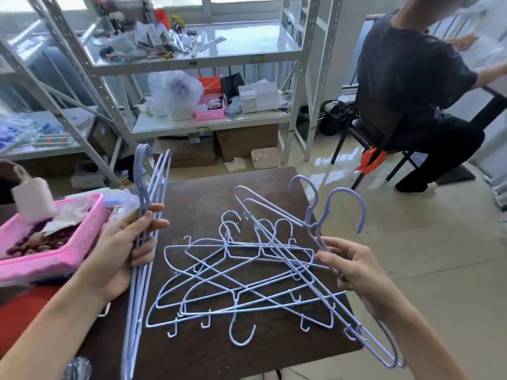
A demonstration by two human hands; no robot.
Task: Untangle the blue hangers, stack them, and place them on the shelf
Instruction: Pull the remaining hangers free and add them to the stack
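From the head view, the left hand (124,248) grips a stacked bundle of blue hangers (145,229) held upright on edge at the left side of the dark surface (192,349), fingers curled round the wires. The right hand (354,272) pinches two more hangers (323,215) near their necks, their hooks raised above the surface's right edge. Between the hands, a tangled pile of hangers (236,278) lies flat on the surface. A pink basket (44,259) sits at the left, just beside the left hand. A white metal shelf (208,122) stands behind the surface, and a seated person (406,86) is at the far right.
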